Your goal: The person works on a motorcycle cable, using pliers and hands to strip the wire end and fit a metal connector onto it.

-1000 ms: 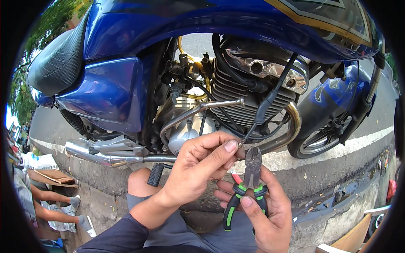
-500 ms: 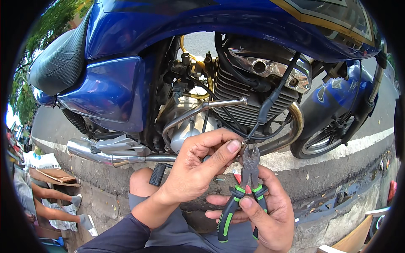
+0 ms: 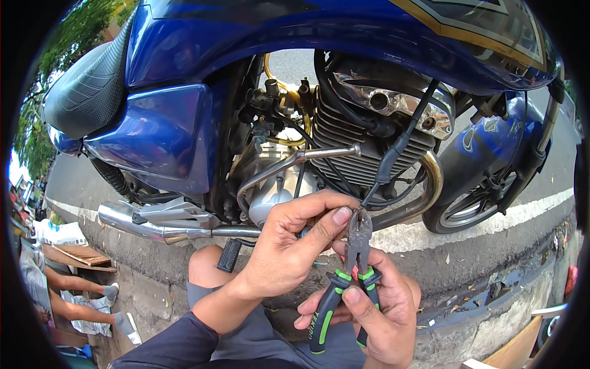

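In my right hand is a pair of pliers with black and green handles, their dark jaws pointing up and away from me. The jaws meet the lower end of a black cable that hangs in front of the motorcycle's finned engine. My left hand pinches at that same end between thumb and forefinger, right beside the jaw tips. The fingertips and jaws partly hide the cable's tip, so its exact grip cannot be made out.
The blue motorcycle stands close across the front. A bent chrome lever and a black foot pedal stick out toward me. The chrome exhaust runs low on the left. Another person's legs show at far left.
The pliers have shifted slightly left and up, with their jaws now closer to my left fingertips at the cable end. My left hand has barely moved.
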`<state>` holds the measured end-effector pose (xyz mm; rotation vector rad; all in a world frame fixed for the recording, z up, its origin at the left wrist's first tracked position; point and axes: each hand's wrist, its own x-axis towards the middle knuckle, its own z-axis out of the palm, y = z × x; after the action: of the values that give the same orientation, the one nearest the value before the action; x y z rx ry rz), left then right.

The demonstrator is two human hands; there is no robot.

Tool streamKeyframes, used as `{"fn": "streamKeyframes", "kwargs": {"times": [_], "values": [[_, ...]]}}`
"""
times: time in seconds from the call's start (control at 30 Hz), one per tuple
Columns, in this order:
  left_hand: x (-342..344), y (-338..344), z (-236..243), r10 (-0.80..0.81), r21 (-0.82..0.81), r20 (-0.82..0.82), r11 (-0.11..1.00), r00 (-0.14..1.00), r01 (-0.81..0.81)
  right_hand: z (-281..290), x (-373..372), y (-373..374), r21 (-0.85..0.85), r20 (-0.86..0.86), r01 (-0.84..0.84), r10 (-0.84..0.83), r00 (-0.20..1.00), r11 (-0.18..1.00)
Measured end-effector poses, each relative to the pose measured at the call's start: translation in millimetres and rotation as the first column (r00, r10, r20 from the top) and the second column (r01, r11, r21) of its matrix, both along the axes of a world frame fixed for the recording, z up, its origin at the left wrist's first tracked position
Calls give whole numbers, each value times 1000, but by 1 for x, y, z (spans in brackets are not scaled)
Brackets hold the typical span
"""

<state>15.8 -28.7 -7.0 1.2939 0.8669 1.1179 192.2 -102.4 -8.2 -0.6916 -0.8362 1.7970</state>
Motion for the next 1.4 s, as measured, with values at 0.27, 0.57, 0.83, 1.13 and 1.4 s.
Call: {"fn": "streamKeyframes", "kwargs": {"times": [0.27,0.57,0.83,1.13,1.4], "values": [[1,3,-6,18,41,-11,999,1000,-18,-26,-11,-6,8,-205,32,-29,978,999],[-2,5,-9,-66,-62,117,995,991,73,-32,-7,5,109,-174,-34,53,983,993],[0,4,-11,-37,19,38,999,999,36,-22,-9,3,38,-151,-21,27,988,999],[3,6,-11,-28,3,55,1000,998,28,-41,-13,1,83,-279,16,8,960,996],[3,7,-12,-13,53,28,999,1000,11,-34,-18,1,71,-246,144,-123,962,987]]}}
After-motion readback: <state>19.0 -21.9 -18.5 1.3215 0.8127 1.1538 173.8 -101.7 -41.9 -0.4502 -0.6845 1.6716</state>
